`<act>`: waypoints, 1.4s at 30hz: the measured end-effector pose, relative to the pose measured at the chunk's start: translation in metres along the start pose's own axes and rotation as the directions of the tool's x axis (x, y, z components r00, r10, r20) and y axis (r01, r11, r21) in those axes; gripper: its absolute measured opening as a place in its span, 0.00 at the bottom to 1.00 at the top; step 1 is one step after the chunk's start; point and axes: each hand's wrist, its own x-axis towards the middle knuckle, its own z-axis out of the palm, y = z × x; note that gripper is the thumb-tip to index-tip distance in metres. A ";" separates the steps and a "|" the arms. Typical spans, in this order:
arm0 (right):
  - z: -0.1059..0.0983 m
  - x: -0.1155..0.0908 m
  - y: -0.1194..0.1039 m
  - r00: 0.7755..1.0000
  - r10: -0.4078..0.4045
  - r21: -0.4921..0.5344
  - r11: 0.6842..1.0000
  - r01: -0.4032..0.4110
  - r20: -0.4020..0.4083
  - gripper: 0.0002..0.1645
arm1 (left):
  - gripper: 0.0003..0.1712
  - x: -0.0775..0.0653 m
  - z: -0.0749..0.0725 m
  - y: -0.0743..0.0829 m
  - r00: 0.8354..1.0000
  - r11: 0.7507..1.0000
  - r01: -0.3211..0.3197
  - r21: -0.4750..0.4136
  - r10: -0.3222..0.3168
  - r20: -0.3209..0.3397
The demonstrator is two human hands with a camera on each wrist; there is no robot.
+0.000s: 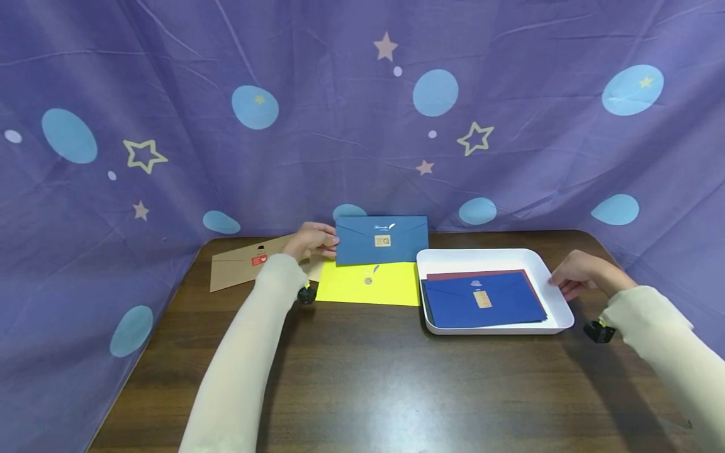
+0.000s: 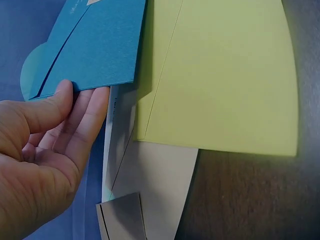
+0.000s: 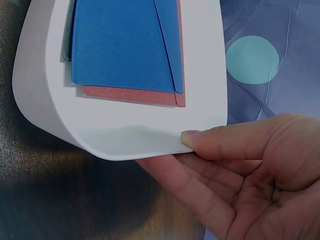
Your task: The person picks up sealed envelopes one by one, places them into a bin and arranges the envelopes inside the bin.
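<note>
My left hand (image 1: 314, 241) pinches the left edge of a teal-blue envelope (image 1: 357, 245), thumb on its front and fingers behind. That envelope is raised over the far part of a yellow envelope (image 1: 340, 286), which lies on the table and overlaps a beige envelope (image 2: 160, 185). On the right, my right hand (image 1: 580, 274) pinches the rim of a white tray (image 1: 557, 311), with the thumb inside and fingers under the edge. Inside the tray a dark blue envelope (image 1: 453, 302) lies over a red envelope (image 3: 120, 95), and a dark green edge (image 3: 67, 45) shows beneath.
A brown envelope (image 1: 232, 269) with a red sticker lies at the far left of the wooden table (image 1: 362, 377). Behind the table hangs a purple curtain (image 1: 340, 138) with stars and blue ovals. The tray's left wall stands right beside the yellow envelope.
</note>
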 end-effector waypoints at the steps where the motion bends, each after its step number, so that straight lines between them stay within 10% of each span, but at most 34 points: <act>1: 0.000 0.000 0.000 1.000 0.003 -0.001 1.000 -0.003 0.000 0.17 | 0.25 -0.001 -0.001 0.000 1.000 1.000 -0.007 0.005 0.007 0.001; 42: -0.009 0.005 -0.004 1.000 0.008 -0.019 1.000 -0.008 0.023 0.14 | 0.27 -0.015 -0.009 0.028 1.000 0.992 -0.019 -0.128 0.018 -0.002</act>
